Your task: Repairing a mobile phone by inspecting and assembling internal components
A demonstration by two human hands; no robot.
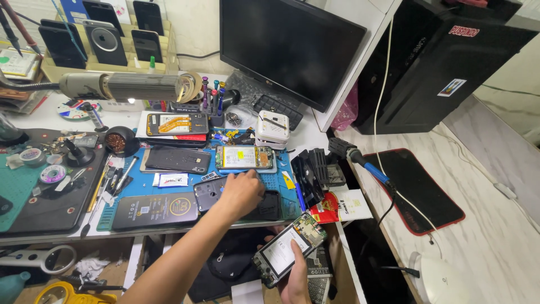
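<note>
Left hand (241, 193) presses down on a dark phone cover (209, 193) lying on the tabletop (315, 135), grip curled, contact hidden. Right hand (296, 276), lower right, clamps the opened phone (288, 249) by its edges: light, stiff, probably fragile.

A white surface (315, 135) runs along a pale wall (194, 25), a dark monitor (289, 48) standing on it. To the side, a marble-look counter (489, 225) carries a black cabinet (439, 62). A lamp (126, 86) glows overhead.
</note>
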